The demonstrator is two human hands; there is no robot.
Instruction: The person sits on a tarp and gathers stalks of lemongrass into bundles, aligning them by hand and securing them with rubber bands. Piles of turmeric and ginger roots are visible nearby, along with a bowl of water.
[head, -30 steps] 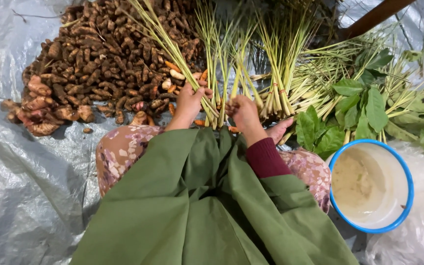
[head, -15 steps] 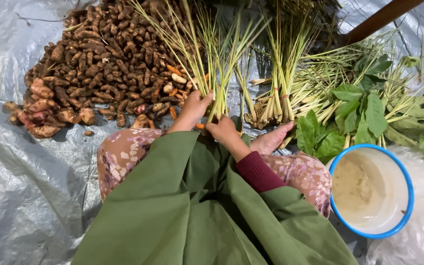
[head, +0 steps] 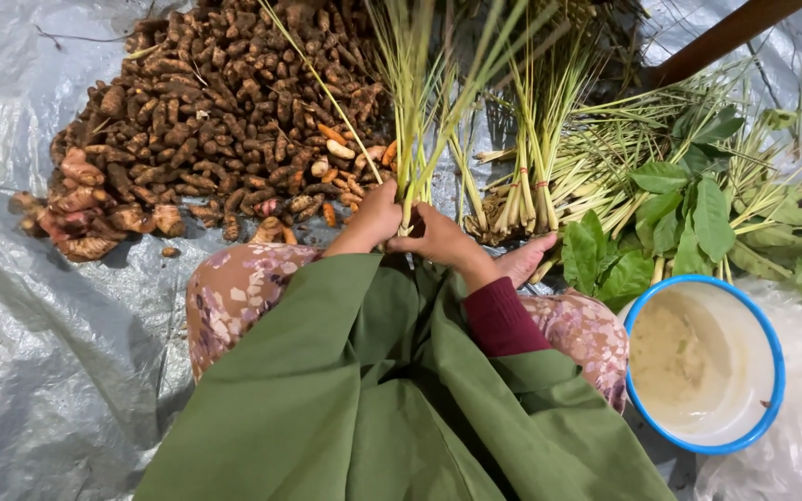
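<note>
Turmeric heap (head: 215,121) spreads far left; lemongrass bundle (head: 415,111) stands upright at centre, its base clamped by left hand (head: 373,218) and right hand (head: 438,237), both closed. Best keep stalk ends level, grip snug.

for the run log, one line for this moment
left hand: grips lemongrass bundle | right hand: grips same bundle | nearby: root pile

Grey plastic sheet (head: 39,371) under brown root heap (head: 225,121), tied lemongrass bundles (head: 522,199), blue-rimmed bowl (head: 704,364).
</note>
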